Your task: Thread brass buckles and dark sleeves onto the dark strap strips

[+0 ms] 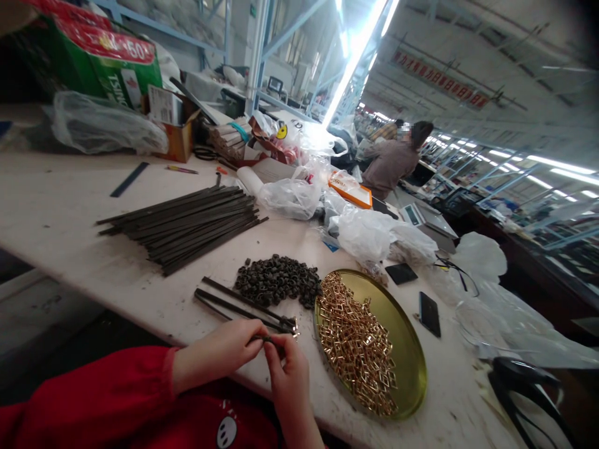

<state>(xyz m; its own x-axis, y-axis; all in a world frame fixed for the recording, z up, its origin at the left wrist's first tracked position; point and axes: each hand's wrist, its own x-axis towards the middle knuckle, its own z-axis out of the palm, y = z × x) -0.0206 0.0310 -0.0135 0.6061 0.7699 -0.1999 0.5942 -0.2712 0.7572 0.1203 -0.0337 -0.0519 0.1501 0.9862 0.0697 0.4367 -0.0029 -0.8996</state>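
Note:
At the table's near edge, my left hand (243,342) and my right hand (287,365) meet, their thumbs and fingers pinched on a dark strap (266,338). Most of that strap is hidden by the fingers. Just beyond them lie a few dark straps (243,302), with gold metal buckles (295,325) at their right ends. Behind these sits a heap of small dark loops (281,279). To the right of my right hand, many gold rectangular buckles (358,343) cover the left side of a round gold tray (414,374).
A stack of long dark straps (187,224) lies at the left. Plastic bags (374,234) and an open orange box (350,190) crowd the back. A phone (429,313) rests right of the tray, near a digital scale (428,224). Another person (390,165) is farther back.

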